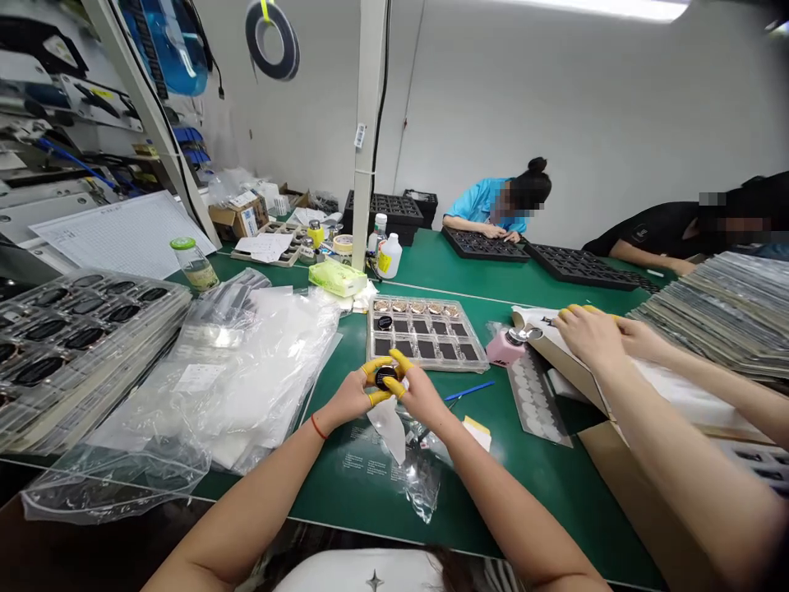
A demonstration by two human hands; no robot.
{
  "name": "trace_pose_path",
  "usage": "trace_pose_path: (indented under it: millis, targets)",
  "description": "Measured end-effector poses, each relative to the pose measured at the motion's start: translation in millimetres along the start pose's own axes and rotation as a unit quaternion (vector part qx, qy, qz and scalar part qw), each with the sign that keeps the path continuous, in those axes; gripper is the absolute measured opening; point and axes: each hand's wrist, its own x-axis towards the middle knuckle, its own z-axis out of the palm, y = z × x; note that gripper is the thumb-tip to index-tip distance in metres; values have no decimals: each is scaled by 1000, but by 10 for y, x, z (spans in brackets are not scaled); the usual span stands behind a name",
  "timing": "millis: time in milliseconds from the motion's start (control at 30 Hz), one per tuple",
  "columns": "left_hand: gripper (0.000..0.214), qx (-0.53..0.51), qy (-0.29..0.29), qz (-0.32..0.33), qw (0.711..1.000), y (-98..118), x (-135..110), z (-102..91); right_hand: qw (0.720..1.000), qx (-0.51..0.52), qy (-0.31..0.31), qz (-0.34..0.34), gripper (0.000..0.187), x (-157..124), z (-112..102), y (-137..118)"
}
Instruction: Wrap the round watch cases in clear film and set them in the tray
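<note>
One crumpled clear bag [424, 489] lies on the near side of the tray [422, 327]. Your left hand [351, 395] and right hand [424, 395] meet by the tray's near left corner, two yellow finger covers showing on each. Both your grips are closed on one black disc [386, 377], which sits between your fingertips. One blue stick [469, 390] lies near the tray's near right corner. The tray's far row carries five gold pieces [417, 307]; its middle row has one matching disc [385, 323] at the left end. One pink bottle [505, 349] stands just right of the tray. Well beyond it, two co-workers [493, 205] lean over black trays [485, 244].
</note>
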Motion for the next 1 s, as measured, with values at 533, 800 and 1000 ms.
trace_pose_path:
  millis: [533,800,1000]
  targets:
    - [46,-52,102,-57,992,-175,181,-131,973,-192,22,127,24,1350,113,798]
    - [42,-88,84,-89,989,-162,188,-140,968,-221,0,115,30,1624,284,784]
    - [45,-84,81,-91,989,-104,174,-125,961,-213,-60,166,35,2077,376,881]
